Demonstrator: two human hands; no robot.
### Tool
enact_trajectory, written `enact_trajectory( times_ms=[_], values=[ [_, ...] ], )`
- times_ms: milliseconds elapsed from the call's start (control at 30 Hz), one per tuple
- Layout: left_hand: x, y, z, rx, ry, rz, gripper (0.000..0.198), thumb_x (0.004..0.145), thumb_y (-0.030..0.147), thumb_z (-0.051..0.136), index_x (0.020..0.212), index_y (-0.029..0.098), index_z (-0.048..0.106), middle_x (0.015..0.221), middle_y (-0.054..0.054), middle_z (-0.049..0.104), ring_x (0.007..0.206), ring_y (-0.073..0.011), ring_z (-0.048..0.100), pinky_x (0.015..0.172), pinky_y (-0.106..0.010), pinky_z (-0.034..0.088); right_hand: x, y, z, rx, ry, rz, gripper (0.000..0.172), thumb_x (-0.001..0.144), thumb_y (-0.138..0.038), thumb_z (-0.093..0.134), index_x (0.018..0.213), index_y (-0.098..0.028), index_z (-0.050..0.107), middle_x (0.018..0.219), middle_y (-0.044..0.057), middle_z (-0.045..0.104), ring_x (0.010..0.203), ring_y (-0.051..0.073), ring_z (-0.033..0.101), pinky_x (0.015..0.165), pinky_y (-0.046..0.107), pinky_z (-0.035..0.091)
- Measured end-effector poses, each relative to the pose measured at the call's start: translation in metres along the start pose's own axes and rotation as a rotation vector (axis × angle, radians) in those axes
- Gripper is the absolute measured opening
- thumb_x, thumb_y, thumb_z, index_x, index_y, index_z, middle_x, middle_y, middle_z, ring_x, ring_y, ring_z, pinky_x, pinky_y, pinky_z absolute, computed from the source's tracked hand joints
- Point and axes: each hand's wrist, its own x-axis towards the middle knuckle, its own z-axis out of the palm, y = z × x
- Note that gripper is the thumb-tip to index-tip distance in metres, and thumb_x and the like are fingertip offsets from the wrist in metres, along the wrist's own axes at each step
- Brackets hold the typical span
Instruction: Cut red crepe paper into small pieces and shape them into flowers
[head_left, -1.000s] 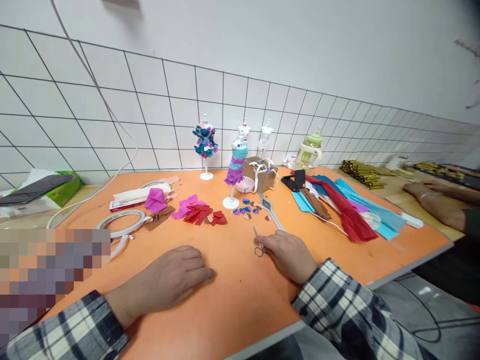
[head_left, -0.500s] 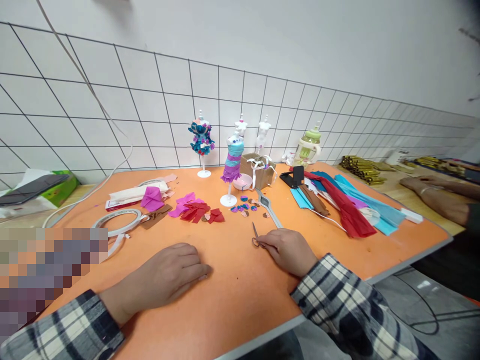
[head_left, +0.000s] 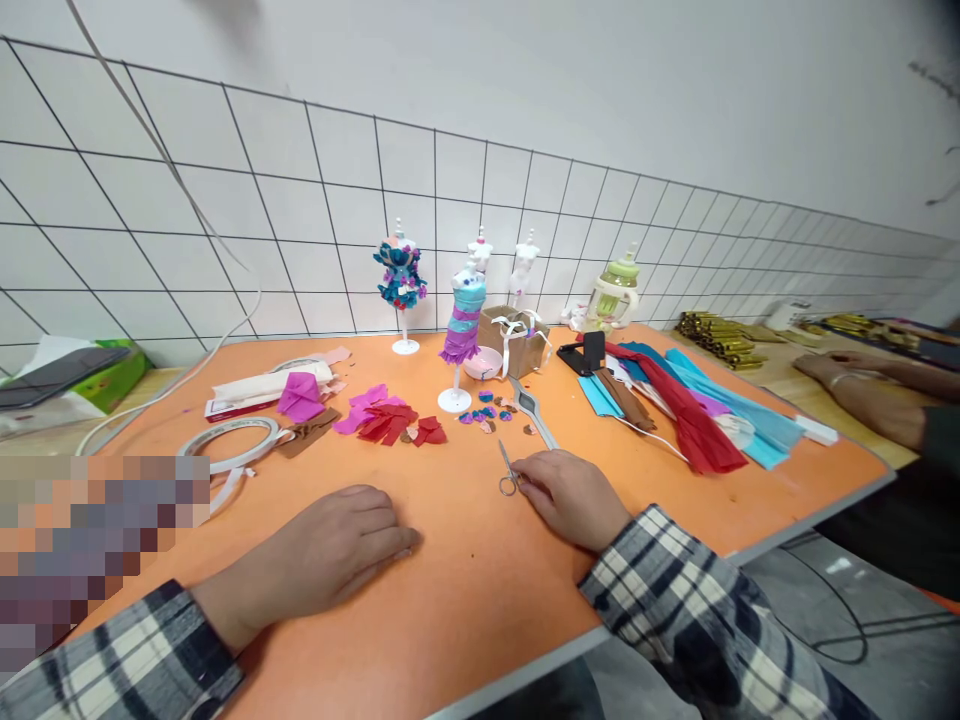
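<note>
On the orange tabletop, my left hand [head_left: 341,545] rests with its fingers curled in, and nothing shows in it. Small metal scissors [head_left: 509,482] lie at the fingertips of my right hand [head_left: 574,495], which pinch one handle loop; the blades point away from me. Beyond them are a grey metal tool [head_left: 531,408], partly behind my right hand, and small blue, pink and brown cut pieces [head_left: 486,414]. A mini dress form [head_left: 465,318] wrapped in light blue and purple paper stands upright behind these. Red paper strips [head_left: 388,424] and magenta paper [head_left: 300,397] lie left of it.
A decorated dress form [head_left: 401,275] stands at the back, near a cardboard box [head_left: 523,350] and a pink bowl [head_left: 484,363]. White tape rolls [head_left: 232,445] lie left. Coloured crepe paper [head_left: 701,420], a black case [head_left: 583,352] and a green-lidded bottle [head_left: 616,292] are right. Another person's arms [head_left: 870,385] rest beyond.
My right fingers have shifted slightly off the scissors, so one loop shows more fully and the scissors have turned a little. My left hand keeps its pose.
</note>
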Motion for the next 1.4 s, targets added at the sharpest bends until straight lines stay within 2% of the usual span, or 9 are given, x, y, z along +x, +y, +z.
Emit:
enact_trajectory(
  times_ms=[300, 467, 633, 767, 900, 967, 1067, 1133, 1400],
  values=[
    [0.000, 0.001, -0.001, -0.039, -0.011, -0.023, 0.027, 0.103, 0.019, 0.043, 0.113, 0.026, 0.067, 0.077, -0.004, 0.070, 0.076, -0.0194, 0.063, 0.076, -0.031, 0.052, 0.001, 0.003, 0.005, 0.029, -0.059, -0.077, 0.039, 0.098, -0.020, 0.048, 0.133, -0.018, 0.065, 0.118, 0.012, 0.067, 0.109, 0.023, 0.063, 0.092, 0.036, 0.050],
    [0.001, 0.001, -0.002, -0.047, -0.004, -0.017, 0.024, 0.102, 0.018, 0.047, 0.113, 0.026, 0.067, 0.078, -0.004, 0.070, 0.078, -0.0192, 0.064, 0.077, -0.031, 0.051, 0.006, 0.009, 0.009, 0.061, -0.053, -0.040, 0.036, 0.102, -0.017, 0.042, 0.122, -0.020, 0.072, 0.107, 0.009, 0.071, 0.100, 0.020, 0.066, 0.088, 0.032, 0.050],
    [0.002, 0.003, -0.003, 0.001, -0.040, 0.007, 0.026, 0.100, 0.014, 0.044, 0.112, 0.024, 0.064, 0.078, -0.003, 0.070, 0.077, -0.0205, 0.063, 0.076, -0.033, 0.048, 0.011, 0.006, 0.006, 0.137, -0.040, 0.014, 0.025, 0.099, -0.026, 0.055, 0.114, -0.021, 0.074, 0.107, 0.007, 0.073, 0.098, 0.019, 0.067, 0.084, 0.030, 0.048],
    [0.002, 0.003, -0.003, 0.006, -0.058, 0.003, 0.026, 0.100, 0.013, 0.043, 0.113, 0.023, 0.064, 0.078, -0.003, 0.069, 0.077, -0.0203, 0.062, 0.075, -0.032, 0.047, 0.016, 0.007, 0.005, 0.283, -0.055, 0.105, 0.051, 0.092, -0.022, 0.062, 0.142, -0.024, 0.054, 0.091, 0.000, 0.072, 0.081, 0.016, 0.066, 0.073, 0.028, 0.044],
    [0.001, 0.003, -0.003, 0.003, -0.064, 0.004, 0.026, 0.100, 0.012, 0.043, 0.112, 0.023, 0.064, 0.079, -0.004, 0.070, 0.077, -0.0210, 0.062, 0.076, -0.033, 0.047, 0.017, 0.011, 0.007, 0.367, -0.094, 0.134, 0.066, 0.089, -0.023, 0.066, 0.150, -0.026, 0.043, 0.087, -0.002, 0.071, 0.074, 0.015, 0.064, 0.069, 0.027, 0.043],
    [0.001, 0.002, -0.003, 0.001, -0.061, 0.006, 0.026, 0.100, 0.012, 0.044, 0.112, 0.023, 0.064, 0.079, -0.003, 0.070, 0.076, -0.0212, 0.062, 0.076, -0.034, 0.046, 0.016, 0.013, 0.009, 0.372, -0.042, 0.098, 0.059, 0.089, -0.023, 0.065, 0.146, -0.025, 0.048, 0.094, 0.001, 0.071, 0.077, 0.016, 0.065, 0.071, 0.028, 0.045],
    [0.001, 0.003, -0.003, -0.003, -0.058, 0.006, 0.025, 0.100, 0.013, 0.044, 0.113, 0.023, 0.063, 0.078, -0.003, 0.070, 0.077, -0.0214, 0.062, 0.075, -0.034, 0.046, 0.012, 0.016, 0.010, 0.339, 0.176, -0.010, 0.031, 0.094, -0.025, 0.057, 0.124, -0.021, 0.065, 0.112, 0.009, 0.070, 0.099, 0.020, 0.066, 0.085, 0.033, 0.049],
    [0.001, 0.004, -0.003, -0.007, -0.051, 0.003, 0.025, 0.100, 0.013, 0.044, 0.112, 0.023, 0.064, 0.078, -0.003, 0.070, 0.076, -0.0211, 0.062, 0.075, -0.033, 0.045, 0.011, 0.017, 0.010, 0.304, 0.293, -0.022, 0.023, 0.097, -0.025, 0.052, 0.109, -0.021, 0.071, 0.111, 0.010, 0.071, 0.105, 0.021, 0.065, 0.090, 0.035, 0.049],
    [0.001, 0.005, -0.004, -0.011, -0.026, -0.029, 0.023, 0.100, 0.016, 0.046, 0.111, 0.025, 0.064, 0.076, -0.003, 0.068, 0.075, -0.0202, 0.063, 0.074, -0.031, 0.049, 0.009, 0.012, 0.011, 0.139, 0.104, -0.032, 0.028, 0.096, -0.022, 0.051, 0.113, -0.024, 0.074, 0.095, 0.007, 0.073, 0.094, 0.021, 0.065, 0.082, 0.034, 0.050]
  ],
)
